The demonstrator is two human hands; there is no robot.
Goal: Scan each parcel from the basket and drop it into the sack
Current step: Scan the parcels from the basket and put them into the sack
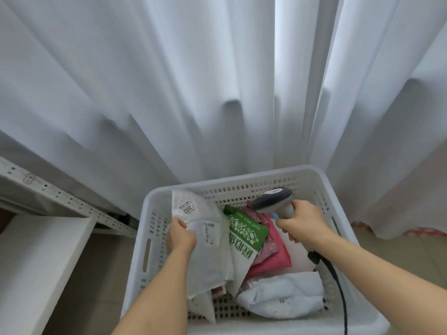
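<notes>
Both forearms reach in from the bottom edge over a white slatted basket [154, 213]. Fingers of the left hand [181, 235] curl round the edge of a white parcel [205, 238], held tilted up above the basket's left half with its labels facing the camera; one small label reads "2002", while the print on the longer one is too small to make out. Gripping the handle of a grey barcode scanner [274, 200] is the right hand [302, 222], the scanner's head pointing left toward the held parcel, just apart from it. A black cable [338, 284] trails from below that hand and runs off the bottom edge.

Below the two hands, more parcels lie heaped in the basket: a green-and-white printed bag [246, 234], a pink mailer [273, 255] partly under it, and a crumpled white bag [283, 293] near the front wall. The held parcel hides what lies beneath it on the left.

White curtains [193, 81] hang right behind the basket. At the left stand a perforated metal shelf rail [63, 197] and a white board [36, 257], both cut off by the frame.
</notes>
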